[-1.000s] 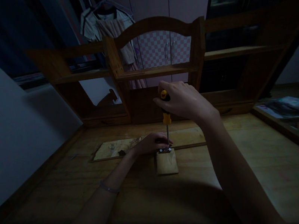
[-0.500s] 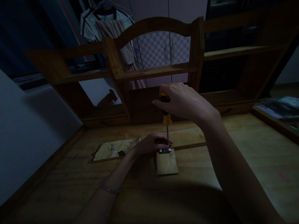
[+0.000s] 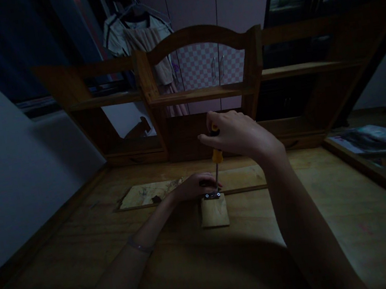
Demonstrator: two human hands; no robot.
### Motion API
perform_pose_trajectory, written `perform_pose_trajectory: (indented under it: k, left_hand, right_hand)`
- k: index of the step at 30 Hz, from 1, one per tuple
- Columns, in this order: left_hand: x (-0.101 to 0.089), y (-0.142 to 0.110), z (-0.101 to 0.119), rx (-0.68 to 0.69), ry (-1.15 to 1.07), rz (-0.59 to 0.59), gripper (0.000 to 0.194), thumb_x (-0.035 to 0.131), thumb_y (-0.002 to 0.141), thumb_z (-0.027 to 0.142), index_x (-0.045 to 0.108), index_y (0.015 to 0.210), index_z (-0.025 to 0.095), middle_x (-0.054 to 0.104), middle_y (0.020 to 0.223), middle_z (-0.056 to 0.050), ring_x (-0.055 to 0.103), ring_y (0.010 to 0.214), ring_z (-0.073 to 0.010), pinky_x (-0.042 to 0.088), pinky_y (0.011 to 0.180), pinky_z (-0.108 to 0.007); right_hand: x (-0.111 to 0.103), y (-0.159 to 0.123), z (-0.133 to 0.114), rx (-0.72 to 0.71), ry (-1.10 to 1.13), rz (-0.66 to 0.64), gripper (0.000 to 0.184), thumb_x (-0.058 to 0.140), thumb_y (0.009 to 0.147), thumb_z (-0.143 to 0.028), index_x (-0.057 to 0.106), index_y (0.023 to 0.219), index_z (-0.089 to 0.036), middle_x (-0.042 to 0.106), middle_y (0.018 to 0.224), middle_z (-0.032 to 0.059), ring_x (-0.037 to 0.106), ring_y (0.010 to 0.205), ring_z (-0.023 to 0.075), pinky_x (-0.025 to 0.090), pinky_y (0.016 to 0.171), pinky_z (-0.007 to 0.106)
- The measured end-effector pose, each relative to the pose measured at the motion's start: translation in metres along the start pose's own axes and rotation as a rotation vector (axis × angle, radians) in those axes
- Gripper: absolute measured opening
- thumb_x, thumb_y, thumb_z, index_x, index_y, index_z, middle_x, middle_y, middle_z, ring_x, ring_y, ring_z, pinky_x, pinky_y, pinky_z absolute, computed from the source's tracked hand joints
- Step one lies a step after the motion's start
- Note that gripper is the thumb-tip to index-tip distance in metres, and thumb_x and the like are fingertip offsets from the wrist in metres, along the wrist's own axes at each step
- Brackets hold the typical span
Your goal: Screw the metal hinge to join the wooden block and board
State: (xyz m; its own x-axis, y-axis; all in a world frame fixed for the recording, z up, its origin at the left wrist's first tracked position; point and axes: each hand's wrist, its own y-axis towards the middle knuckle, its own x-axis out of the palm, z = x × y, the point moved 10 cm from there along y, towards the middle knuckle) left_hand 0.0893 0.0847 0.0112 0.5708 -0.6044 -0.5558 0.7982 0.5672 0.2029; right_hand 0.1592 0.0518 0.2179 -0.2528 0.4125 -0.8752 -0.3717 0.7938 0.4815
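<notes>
My right hand [image 3: 237, 133] is closed around the yellow and black handle of a screwdriver [image 3: 216, 156], held upright. Its tip rests on a small dark metal bracket [image 3: 212, 195] with shiny screw heads, at the far edge of a small pale wooden block [image 3: 214, 212]. My left hand [image 3: 193, 187] lies on the desk just left of the bracket, fingers curled against it and the screwdriver shaft. The room is dim.
The block sits on a wooden desk [image 3: 321, 212]. A pale flat board [image 3: 149, 193] lies behind the hands. A wooden shelf unit [image 3: 207, 92] rises at the back, a white wall [image 3: 8, 183] to the left, and papers [image 3: 371, 139] at the far right.
My right hand has turned slightly on the screwdriver handle and covers more of its yellow top. The left hand and the block stay put.
</notes>
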Motion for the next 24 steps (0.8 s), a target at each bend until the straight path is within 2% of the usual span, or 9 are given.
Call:
perform_pose_trajectory:
  k: [2, 5, 10, 13, 18, 22, 24]
  left_hand:
    - [0.0001, 0.0000, -0.0002, 0.007, -0.008, 0.002, 0.020, 0.066, 0.088, 0.022, 0.072, 0.106, 0.015, 0.070, 0.106, -0.009, 0.065, 0.093, -0.0154, 0.050, 0.080, -0.025]
    - [-0.0003, -0.0001, -0.0017, 0.002, -0.015, 0.008, 0.020, 0.066, 0.088, 0.022, 0.072, 0.106, 0.016, 0.070, 0.106, -0.009, 0.066, 0.092, -0.0152, 0.050, 0.080, -0.026]
    - [0.0001, 0.0001, -0.0033, -0.016, 0.004, -0.001, 0.021, 0.067, 0.087, 0.021, 0.072, 0.107, 0.016, 0.071, 0.106, -0.009, 0.066, 0.094, -0.0162, 0.049, 0.082, -0.026]
    - [0.0001, 0.0003, -0.0039, -0.017, 0.013, -0.006, 0.022, 0.067, 0.087, 0.021, 0.072, 0.107, 0.016, 0.071, 0.105, -0.008, 0.065, 0.094, -0.0159, 0.049, 0.081, -0.025]
    - [-0.0008, -0.0001, -0.0041, 0.014, -0.013, 0.008, 0.021, 0.067, 0.087, 0.022, 0.073, 0.106, 0.015, 0.070, 0.104, -0.009, 0.065, 0.092, -0.0153, 0.049, 0.080, -0.025]
    - [-0.0003, 0.0001, -0.0033, 0.023, -0.018, 0.007, 0.021, 0.067, 0.087, 0.021, 0.073, 0.106, 0.015, 0.070, 0.104, -0.009, 0.065, 0.092, -0.0155, 0.050, 0.081, -0.025]
    - [0.0002, 0.0001, -0.0042, 0.006, -0.013, 0.000, 0.022, 0.067, 0.087, 0.021, 0.073, 0.107, 0.016, 0.070, 0.105, -0.009, 0.065, 0.093, -0.0159, 0.050, 0.082, -0.026]
  right_hand:
    - [-0.0015, 0.0001, 0.0011, -0.014, -0.009, 0.022, 0.029, 0.048, 0.089, -0.041, 0.059, 0.102, -0.017, 0.068, 0.093, 0.0119, 0.061, 0.085, 0.0262, 0.040, 0.071, 0.036]
    - [-0.0028, -0.0011, -0.0016, -0.079, 0.089, 0.015, 0.021, 0.051, 0.086, -0.030, 0.057, 0.103, -0.019, 0.067, 0.097, 0.0092, 0.061, 0.088, 0.0235, 0.041, 0.075, 0.034]
    - [-0.0034, -0.0045, -0.0017, -0.109, 0.268, -0.060, 0.032, 0.056, 0.082, -0.032, 0.052, 0.112, -0.021, 0.063, 0.111, 0.0082, 0.058, 0.098, 0.0228, 0.042, 0.082, 0.033]
    - [-0.0009, -0.0040, 0.0015, -0.071, 0.250, -0.076, 0.031, 0.055, 0.084, -0.035, 0.053, 0.111, -0.021, 0.063, 0.113, 0.0099, 0.058, 0.100, 0.0247, 0.042, 0.084, 0.035]
    - [0.0026, 0.0008, 0.0040, -0.027, 0.119, -0.029, 0.029, 0.053, 0.090, -0.041, 0.058, 0.106, -0.018, 0.068, 0.098, 0.0118, 0.062, 0.092, 0.0259, 0.043, 0.079, 0.037]
    - [0.0019, 0.0005, -0.0010, -0.072, 0.165, -0.015, 0.022, 0.053, 0.089, -0.031, 0.058, 0.106, -0.018, 0.067, 0.101, 0.0111, 0.061, 0.095, 0.0243, 0.043, 0.082, 0.036]
    - [0.0012, -0.0009, -0.0031, -0.089, 0.210, -0.023, 0.025, 0.053, 0.086, -0.028, 0.055, 0.109, -0.018, 0.065, 0.108, 0.0115, 0.059, 0.101, 0.0244, 0.042, 0.086, 0.035]
